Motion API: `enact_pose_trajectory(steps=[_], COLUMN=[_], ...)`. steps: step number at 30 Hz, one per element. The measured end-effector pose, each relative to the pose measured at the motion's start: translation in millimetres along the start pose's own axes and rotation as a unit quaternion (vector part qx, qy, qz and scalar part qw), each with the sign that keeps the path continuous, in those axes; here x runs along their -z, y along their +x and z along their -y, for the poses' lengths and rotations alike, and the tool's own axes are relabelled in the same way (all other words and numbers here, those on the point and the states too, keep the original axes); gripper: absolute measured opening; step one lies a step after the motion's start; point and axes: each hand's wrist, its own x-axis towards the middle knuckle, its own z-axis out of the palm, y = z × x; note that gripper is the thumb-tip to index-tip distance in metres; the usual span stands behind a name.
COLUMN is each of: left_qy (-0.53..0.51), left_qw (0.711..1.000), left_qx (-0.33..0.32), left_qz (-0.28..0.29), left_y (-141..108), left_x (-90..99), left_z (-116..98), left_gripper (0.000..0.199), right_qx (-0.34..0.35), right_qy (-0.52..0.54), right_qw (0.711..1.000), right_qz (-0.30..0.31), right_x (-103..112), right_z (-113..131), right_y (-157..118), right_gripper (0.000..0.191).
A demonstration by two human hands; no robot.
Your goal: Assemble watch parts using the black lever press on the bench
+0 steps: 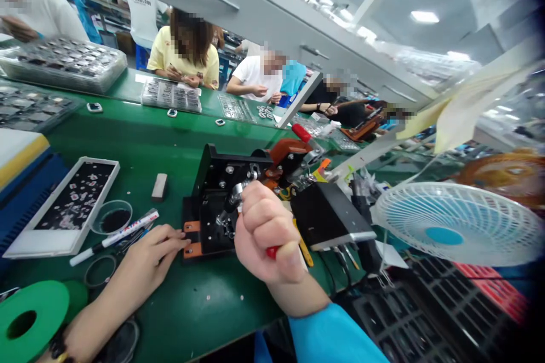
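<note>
A black toggle-clamp fixture (217, 193) with an orange-brown slotted base plate (192, 227) stands on the green bench before me. My right hand (270, 232) is closed in a fist around the red-tipped clamp lever (272, 252); only a bit of red shows between the fingers. At the fixture's left side, my left hand (155, 252) has its fingers stretched out, their tips touching the base plate. Whether a small part lies under those fingertips is hidden. The clamp's metal linkage (233, 195) shows just beyond my right fist.
On the left are a white tray of small parts (79, 193), a clear dish (112, 216), a paint marker (114, 237) and a green tape roll (34, 317). A black box (327, 212) and white fan (455, 224) stand right. Co-workers sit across the bench.
</note>
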Motion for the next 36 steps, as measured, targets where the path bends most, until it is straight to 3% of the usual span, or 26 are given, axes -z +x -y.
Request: enact_pose_trajectory(steps=[11, 19, 22, 32, 36], left_qy=[-0.005, -0.032, -0.031, -0.028, -0.032], left_qw=[1.000, 0.997, 0.997, 0.997, 0.997], left_qx=[0.012, 0.057, 0.065, 0.065, 0.065], left_qz=[0.017, 0.032, 0.033, 0.034, 0.030], left_y=[3, 4, 4, 5, 4], left_x=[2.3, 4.6, 5.1, 4.2, 3.1], left_z=[-4, -5, -6, -6, -4], left_gripper=[0.025, 0.020, 0.018, 0.015, 0.012], right_qx=[0.021, 0.068, 0.052, 0.014, 0.000], right_qy=[-0.047, -0.092, -0.125, -0.072, -0.077], right_qw=[0.998, 0.992, 0.987, 0.985, 0.986], right_qz=[0.022, 0.055, 0.092, 0.157, 0.149], right_x=[7, 14, 17, 23, 22], right_z=[-3, -11, -8, 4, 6], right_y=[-7, -2, 0, 9, 8], right_gripper=[0.042, 0.046, 0.051, 0.046, 0.047])
